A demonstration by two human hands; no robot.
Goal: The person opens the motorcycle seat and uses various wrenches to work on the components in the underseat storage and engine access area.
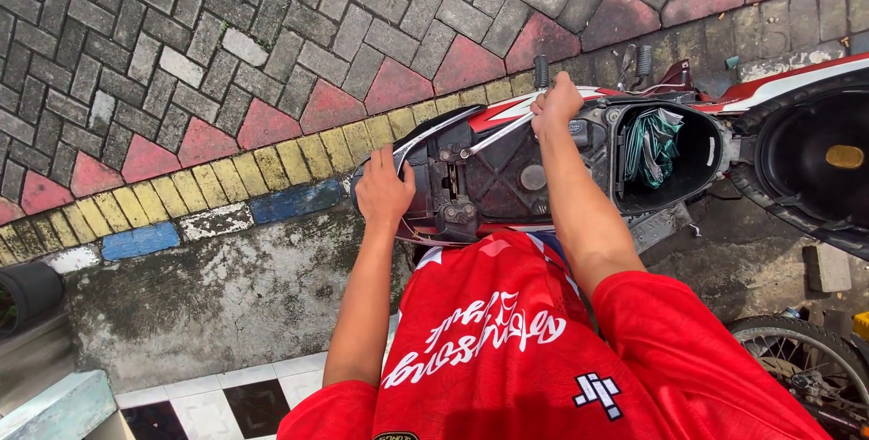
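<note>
While your right hand gripped the wrench, your left hand lay flat on the scooter's rear edge. That tool looked stiff and slippery, best held near its end.

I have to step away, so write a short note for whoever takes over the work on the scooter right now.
Left hand: flat on the rear edge of the scooter body, bracing, holding nothing.
Right hand: closed on a long metal wrench, whose far end sits on a fitting in the exposed frame.
Seat is swung open to the right; the storage bin is uncovered, with a green striped cloth inside.
Done: seat is up and the wrench is set on the fitting.
Left: whether the fitting is loose or tight cannot be told; check it first.
</note>
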